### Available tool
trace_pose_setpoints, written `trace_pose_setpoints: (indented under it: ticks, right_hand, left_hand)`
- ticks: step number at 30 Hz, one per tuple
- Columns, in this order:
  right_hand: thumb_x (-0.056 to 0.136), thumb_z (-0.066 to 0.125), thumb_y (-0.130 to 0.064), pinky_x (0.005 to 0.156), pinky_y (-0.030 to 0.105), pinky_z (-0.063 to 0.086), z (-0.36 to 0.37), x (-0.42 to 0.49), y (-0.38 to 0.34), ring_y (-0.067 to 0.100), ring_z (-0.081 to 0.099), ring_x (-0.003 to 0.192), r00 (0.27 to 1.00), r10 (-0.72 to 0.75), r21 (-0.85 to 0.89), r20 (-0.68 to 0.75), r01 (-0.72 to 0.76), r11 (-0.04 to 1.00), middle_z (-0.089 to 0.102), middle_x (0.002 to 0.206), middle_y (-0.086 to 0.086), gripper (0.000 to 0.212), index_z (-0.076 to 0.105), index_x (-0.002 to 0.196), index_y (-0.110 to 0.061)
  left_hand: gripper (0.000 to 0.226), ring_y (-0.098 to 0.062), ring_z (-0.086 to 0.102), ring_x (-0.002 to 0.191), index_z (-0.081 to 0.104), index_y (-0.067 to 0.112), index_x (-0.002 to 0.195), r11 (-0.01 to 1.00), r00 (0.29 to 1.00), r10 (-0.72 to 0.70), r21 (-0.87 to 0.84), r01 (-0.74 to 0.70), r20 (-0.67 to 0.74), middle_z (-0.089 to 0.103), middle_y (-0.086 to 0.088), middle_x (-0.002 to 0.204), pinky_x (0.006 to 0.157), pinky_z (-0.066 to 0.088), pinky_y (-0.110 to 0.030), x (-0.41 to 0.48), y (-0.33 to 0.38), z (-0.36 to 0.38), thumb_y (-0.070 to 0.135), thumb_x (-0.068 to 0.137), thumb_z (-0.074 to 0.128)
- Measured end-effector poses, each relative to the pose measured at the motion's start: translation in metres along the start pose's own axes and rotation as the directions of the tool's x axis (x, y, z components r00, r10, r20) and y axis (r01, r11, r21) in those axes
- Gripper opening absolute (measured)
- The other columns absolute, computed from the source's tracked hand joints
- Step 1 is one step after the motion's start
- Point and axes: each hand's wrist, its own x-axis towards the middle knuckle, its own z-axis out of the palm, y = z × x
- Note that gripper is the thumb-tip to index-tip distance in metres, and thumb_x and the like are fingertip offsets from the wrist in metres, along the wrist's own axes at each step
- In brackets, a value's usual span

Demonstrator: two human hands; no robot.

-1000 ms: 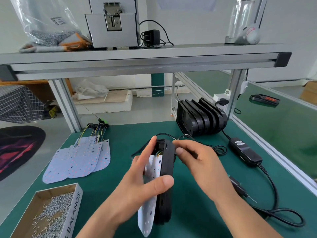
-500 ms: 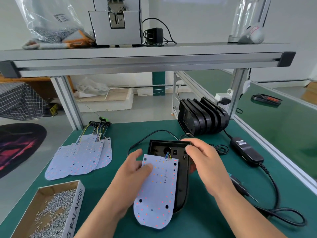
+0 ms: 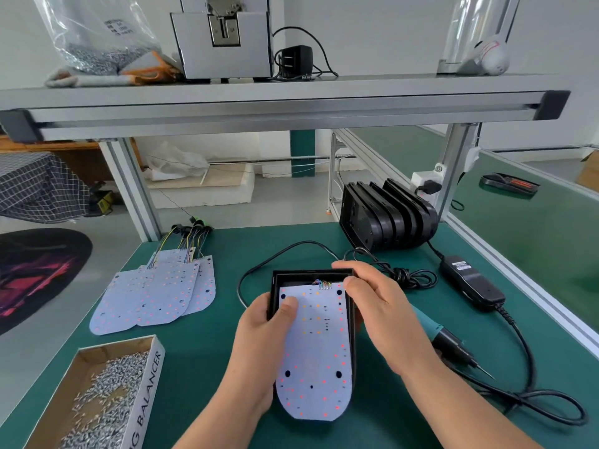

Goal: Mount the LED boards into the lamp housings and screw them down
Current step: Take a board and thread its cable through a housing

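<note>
A black lamp housing (image 3: 311,275) lies open side up on the green mat. A white LED board (image 3: 316,358) dotted with red and orange LEDs lies in it, wires at its far end. My left hand (image 3: 264,341) holds the housing's left edge, thumb pressing on the board's upper left. My right hand (image 3: 381,314) curls over the housing's far right corner, fingertips at the board's top right edge.
Spare LED boards (image 3: 155,294) fan out at the left. A cardboard box of screws (image 3: 97,396) sits front left. Stacked black housings (image 3: 385,218) stand behind. An electric screwdriver (image 3: 450,345), its power adapter (image 3: 470,281) and cables lie to the right.
The housing went from standing on edge to lying flat. The board swung from beside the housing down into it, and both hands shifted onto its edges.
</note>
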Motion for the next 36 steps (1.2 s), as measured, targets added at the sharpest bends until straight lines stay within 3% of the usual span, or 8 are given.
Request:
trace_pose_setpoints:
  ticks: [3,6,9,15,17,21,31,36]
  right_hand:
    - [0.096,0.055,-0.039,0.063,0.028,0.037,-0.001,0.001,0.000,0.015,0.044,0.066,1.000,0.016,-0.010,0.015,-0.015,1.000,0.046,0.073,0.011,0.029,0.070,0.119,-0.045]
    - [0.081,0.069,-0.043,0.081,0.031,0.055,0.002,0.001,0.003,0.008,0.070,0.085,0.994,0.077,-0.050,0.074,-0.074,0.996,0.074,0.097,-0.013,0.040,0.063,0.120,-0.050]
    - [0.077,0.079,-0.044,0.095,0.045,0.059,0.002,0.003,0.006,0.012,0.075,0.101,0.988,0.125,-0.018,0.087,-0.124,0.992,0.078,0.108,-0.010,0.041,0.064,0.114,-0.051]
    - [0.093,0.076,-0.023,0.092,0.048,0.060,0.009,-0.001,0.007,0.014,0.076,0.097,0.995,0.100,0.060,-0.013,-0.099,0.993,0.080,0.105,-0.008,0.018,0.072,0.104,-0.036]
    - [0.096,0.075,-0.014,0.094,0.049,0.060,0.008,0.000,0.009,0.017,0.076,0.096,0.993,0.112,0.066,-0.045,-0.109,0.992,0.080,0.103,-0.005,0.017,0.073,0.105,-0.029]
    - [0.090,0.072,-0.029,0.084,0.040,0.058,0.007,0.000,0.007,0.014,0.075,0.092,0.995,0.083,0.042,-0.047,-0.082,0.996,0.080,0.100,-0.007,0.014,0.071,0.102,-0.036]
    - [0.085,0.072,-0.036,0.088,0.049,0.061,0.005,0.003,0.010,0.019,0.074,0.091,0.998,0.042,0.006,-0.049,-0.041,0.999,0.078,0.099,-0.005,0.018,0.070,0.103,-0.038]
    - [0.082,0.074,-0.034,0.083,0.045,0.060,0.000,0.006,0.010,0.021,0.074,0.088,0.986,0.052,0.075,-0.157,-0.040,0.996,0.079,0.095,-0.002,0.022,0.073,0.104,-0.035]
  left_hand:
    - [0.020,-0.023,0.064,0.082,0.073,0.021,0.091,1.000,1.000,0.015,-0.027,-0.015,-0.006,0.076,-0.016,0.099,0.080,0.054,-0.043,-0.001,-0.003,0.003,0.036,0.103,0.068]
    - [0.023,-0.020,0.056,0.077,0.068,0.024,0.088,0.992,0.991,0.109,0.068,-0.104,-0.072,0.069,-0.016,0.092,0.074,0.048,-0.040,0.001,-0.004,0.003,0.040,0.104,0.066]
    - [0.024,-0.017,0.056,0.072,0.068,0.028,0.086,0.985,0.985,0.144,0.110,-0.133,-0.100,0.069,-0.010,0.086,0.070,0.049,-0.037,0.002,-0.004,0.003,0.038,0.107,0.062]
    - [0.007,-0.021,0.079,0.096,0.074,0.035,0.103,0.993,0.981,0.119,0.004,-0.121,0.154,0.082,0.001,0.108,0.079,0.064,-0.039,0.004,0.000,-0.007,0.039,0.097,0.075]
    - [0.028,-0.028,0.078,0.106,0.073,0.031,0.117,0.996,0.967,0.089,0.001,-0.092,0.238,0.081,-0.003,0.116,0.090,0.064,-0.050,0.006,-0.001,-0.010,0.031,0.089,0.077]
    - [0.022,-0.026,0.079,0.103,0.075,0.035,0.108,0.990,0.978,0.135,0.023,-0.141,0.156,0.081,-0.001,0.113,0.093,0.062,-0.053,0.007,-0.006,-0.005,0.030,0.086,0.076]
    - [0.021,-0.027,0.079,0.102,0.076,0.036,0.109,0.990,0.982,0.138,-0.007,-0.139,0.126,0.082,-0.001,0.113,0.085,0.063,-0.043,0.005,-0.011,0.001,0.028,0.090,0.074]
    - [0.047,-0.033,0.074,0.119,0.066,0.021,0.136,1.000,0.924,-0.029,0.011,0.027,0.382,0.076,-0.008,0.131,0.097,0.061,-0.048,0.009,-0.004,-0.016,0.023,0.091,0.078]
